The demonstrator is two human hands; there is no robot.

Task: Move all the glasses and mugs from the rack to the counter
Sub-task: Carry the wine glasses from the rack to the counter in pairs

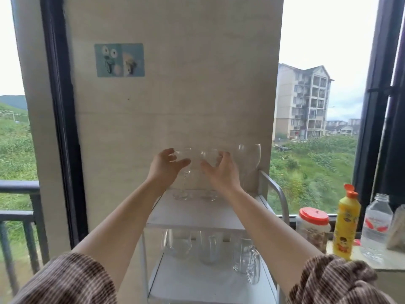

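Three clear wine glasses stand on the top shelf of a white rack against the wall. My left hand reaches up beside the bowl of the left wine glass, fingers spread, thumb in front of the bowl. My right hand curves around the bowl of the middle wine glass, thumb and fingers apart. Both glass feet rest on the shelf. The right wine glass stands untouched. On the shelf below are several clear glass mugs. The counter lies at the lower right.
On the counter stand a red-lidded jar, a yellow bottle with an orange cap and a clear water bottle. The rack has a grey side handle. Windows flank the wall; a railing is at the left.
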